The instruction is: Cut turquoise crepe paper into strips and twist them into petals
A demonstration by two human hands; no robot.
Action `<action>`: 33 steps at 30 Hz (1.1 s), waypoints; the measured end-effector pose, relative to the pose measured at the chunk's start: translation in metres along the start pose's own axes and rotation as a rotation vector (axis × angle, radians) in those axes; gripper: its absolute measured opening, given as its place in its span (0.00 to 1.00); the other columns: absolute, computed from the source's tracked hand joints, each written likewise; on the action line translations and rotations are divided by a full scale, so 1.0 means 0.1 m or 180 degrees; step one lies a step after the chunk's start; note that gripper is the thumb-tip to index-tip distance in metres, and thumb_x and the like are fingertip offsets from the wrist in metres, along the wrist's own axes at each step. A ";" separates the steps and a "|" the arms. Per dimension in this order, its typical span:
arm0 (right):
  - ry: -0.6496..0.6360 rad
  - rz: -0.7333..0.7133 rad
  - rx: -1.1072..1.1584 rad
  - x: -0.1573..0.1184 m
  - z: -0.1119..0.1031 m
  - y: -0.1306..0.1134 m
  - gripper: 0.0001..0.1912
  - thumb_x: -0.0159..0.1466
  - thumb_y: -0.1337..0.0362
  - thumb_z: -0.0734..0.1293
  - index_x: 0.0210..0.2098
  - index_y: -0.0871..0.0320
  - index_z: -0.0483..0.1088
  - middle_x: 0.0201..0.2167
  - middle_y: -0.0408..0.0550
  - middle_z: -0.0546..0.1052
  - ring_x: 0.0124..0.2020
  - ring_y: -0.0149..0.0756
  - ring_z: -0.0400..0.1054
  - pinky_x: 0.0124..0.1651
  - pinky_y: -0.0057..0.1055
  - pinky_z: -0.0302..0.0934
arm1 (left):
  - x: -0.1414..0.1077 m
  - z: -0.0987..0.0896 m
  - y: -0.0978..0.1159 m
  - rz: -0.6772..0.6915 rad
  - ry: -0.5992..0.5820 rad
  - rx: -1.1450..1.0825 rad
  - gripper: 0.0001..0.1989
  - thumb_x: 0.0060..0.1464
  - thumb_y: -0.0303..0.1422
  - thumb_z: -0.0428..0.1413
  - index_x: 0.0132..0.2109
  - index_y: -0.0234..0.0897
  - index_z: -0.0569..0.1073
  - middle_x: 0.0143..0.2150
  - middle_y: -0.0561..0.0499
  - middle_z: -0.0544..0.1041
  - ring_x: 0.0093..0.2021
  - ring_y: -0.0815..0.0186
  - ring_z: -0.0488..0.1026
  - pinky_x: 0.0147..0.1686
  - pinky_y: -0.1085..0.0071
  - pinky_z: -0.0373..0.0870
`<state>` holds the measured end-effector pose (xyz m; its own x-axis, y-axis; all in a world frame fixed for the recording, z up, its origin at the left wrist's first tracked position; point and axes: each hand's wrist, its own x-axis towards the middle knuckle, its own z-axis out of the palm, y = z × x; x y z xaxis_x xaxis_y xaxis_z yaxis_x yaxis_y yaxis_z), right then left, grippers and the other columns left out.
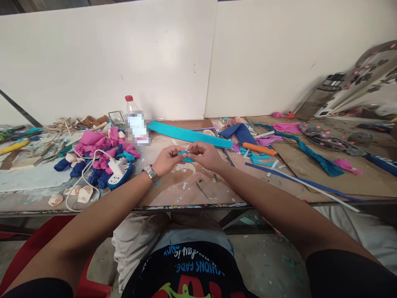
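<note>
Both of my hands meet over the middle of the table, pinching one small teal piece (185, 157) that looks like folded paper or cloth. My left hand (170, 159), with a metal watch at the wrist, grips its left side. My right hand (204, 156) holds the other side, and a thin white tip shows between the fingers. Fingers cover much of the piece. Just behind the hands lies a long teal strip (192, 135), running from the bottle toward the right.
Left stands a heap of pink and blue crumpled pieces (96, 149) beside a blue-and-white power strip (119, 178) with a white cable. A red-capped bottle (129, 103) stands behind. To the right are an orange roll (259, 149), blue strips (297, 180) and cardboard (297, 165). A white panel (124, 54) borders the back.
</note>
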<state>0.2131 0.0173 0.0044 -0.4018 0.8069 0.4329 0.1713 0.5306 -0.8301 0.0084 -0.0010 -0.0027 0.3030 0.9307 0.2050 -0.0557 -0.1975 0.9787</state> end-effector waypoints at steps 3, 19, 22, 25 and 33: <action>-0.0026 -0.0084 -0.0070 0.00 0.00 -0.03 0.15 0.59 0.55 0.73 0.42 0.56 0.74 0.32 0.45 0.77 0.28 0.30 0.66 0.33 0.30 0.63 | 0.00 0.01 0.00 -0.0009 -0.0034 0.0012 0.23 0.48 0.48 0.71 0.41 0.33 0.79 0.39 0.48 0.82 0.38 0.65 0.79 0.40 0.65 0.82; -0.0499 -0.1161 -0.0744 0.00 -0.10 -0.05 0.10 0.64 0.69 0.67 0.43 0.55 0.79 0.44 0.50 0.78 0.38 0.34 0.71 0.42 0.32 0.68 | 0.03 -0.03 -0.02 -0.0182 0.0285 -0.0472 0.21 0.44 0.46 0.72 0.37 0.33 0.80 0.39 0.48 0.82 0.39 0.64 0.78 0.41 0.64 0.80; -0.0515 -0.1179 -0.0789 0.01 -0.11 -0.06 0.07 0.65 0.64 0.70 0.42 0.55 0.79 0.45 0.51 0.78 0.39 0.35 0.71 0.43 0.33 0.69 | 0.04 -0.04 -0.03 -0.0214 0.0274 -0.0486 0.20 0.45 0.45 0.72 0.37 0.33 0.80 0.38 0.48 0.82 0.38 0.64 0.78 0.41 0.66 0.79; -0.0540 -0.1163 -0.0845 0.01 -0.12 -0.06 0.08 0.67 0.59 0.70 0.41 0.55 0.80 0.45 0.52 0.78 0.38 0.36 0.72 0.42 0.33 0.70 | 0.04 -0.04 -0.03 -0.0247 0.0241 -0.0428 0.21 0.44 0.46 0.72 0.38 0.33 0.81 0.38 0.48 0.82 0.38 0.64 0.79 0.41 0.66 0.79; -0.0748 -0.1248 -0.0998 0.03 -0.18 -0.05 0.13 0.69 0.53 0.69 0.40 0.53 0.83 0.43 0.52 0.80 0.42 0.39 0.74 0.45 0.35 0.68 | 0.02 -0.02 0.00 -0.0241 0.0192 -0.0095 0.24 0.45 0.50 0.71 0.37 0.32 0.80 0.34 0.48 0.82 0.32 0.67 0.77 0.38 0.66 0.80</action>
<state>0.2268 0.0218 0.0160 -0.6732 0.4727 0.5686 0.2135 0.8605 -0.4625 0.0067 0.0013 -0.0019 0.2497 0.9596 0.1297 -0.0634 -0.1175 0.9911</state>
